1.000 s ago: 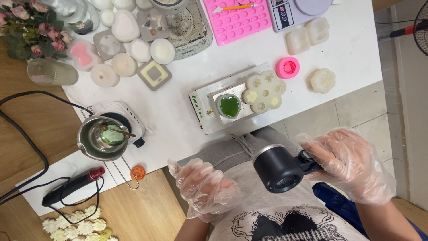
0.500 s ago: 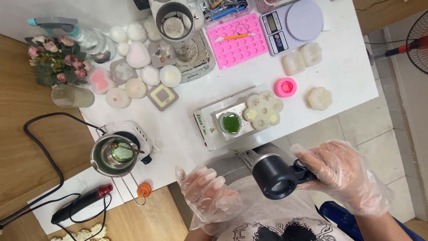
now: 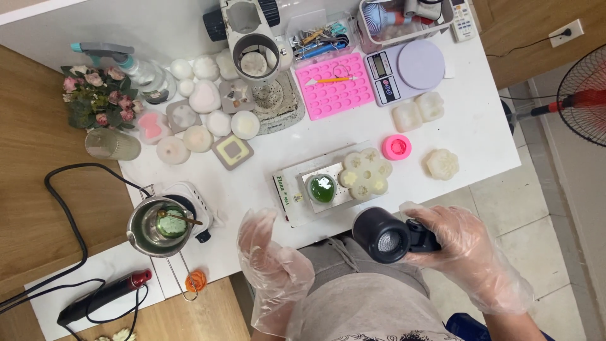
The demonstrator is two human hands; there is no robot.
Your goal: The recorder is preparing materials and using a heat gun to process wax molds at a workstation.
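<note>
A: What's in the grip?

B: The right hand [image 3: 464,243], in a loose plastic glove, is wrapped around the handle of a black heat gun [image 3: 385,235], held off the table edge. The left hand [image 3: 271,265], gloved too, holds nothing, fingers raised and spread just below the table edge.

A: And what lies nearest?

B: At about twelve o'clock from the gun sits a heart-shaped mould of green wax [image 3: 322,188] on a small metal tray [image 3: 309,197], touching a pale flower mould [image 3: 365,173]. At nine o'clock, a steel pouring pot [image 3: 159,226] stands on a white warmer [image 3: 192,201].

A: What could go wrong?

B: I'd guess hot air could soften the thin glove or splash the green wax. Whether the gun is running, I can't tell from here.
</note>
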